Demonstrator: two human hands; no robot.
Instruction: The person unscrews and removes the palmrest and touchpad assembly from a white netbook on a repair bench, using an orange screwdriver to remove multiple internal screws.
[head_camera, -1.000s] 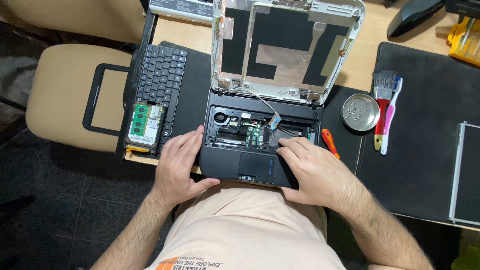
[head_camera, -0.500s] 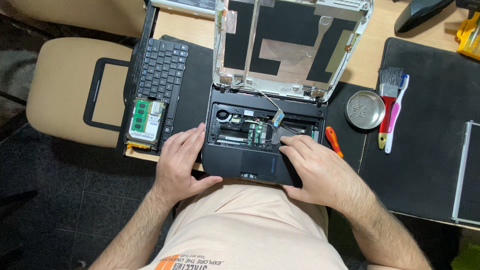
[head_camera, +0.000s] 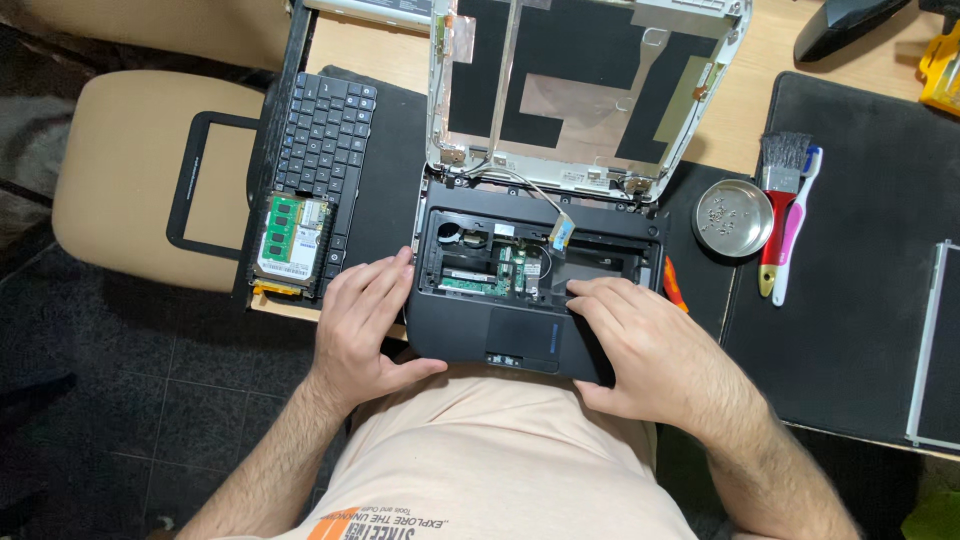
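**A:** What is the biggest thing you see from your station?

**B:** I see the black laptop base (head_camera: 500, 335) at the near edge of the desk (head_camera: 740, 110), just in front of the person. Its long axis runs left to right. The stripped lid (head_camera: 590, 95) stands open on the far side, so the front edge points to the person.

**A:** And the hands?

**B:** The left hand (head_camera: 365, 325) grips the left near corner of the base, thumb under the front edge. The right hand (head_camera: 655, 350) lies flat and open on the right palm rest, not closed on anything.

**A:** Smaller things? Any labels?

**B:** To the left lies a loose black keyboard (head_camera: 320, 140), long axis near to far. On its near end sits a green memory board (head_camera: 286, 232) beside a white rectangular label. To the right there is a round metal dish (head_camera: 733, 217) with screws, then a red-handled brush (head_camera: 772, 205).
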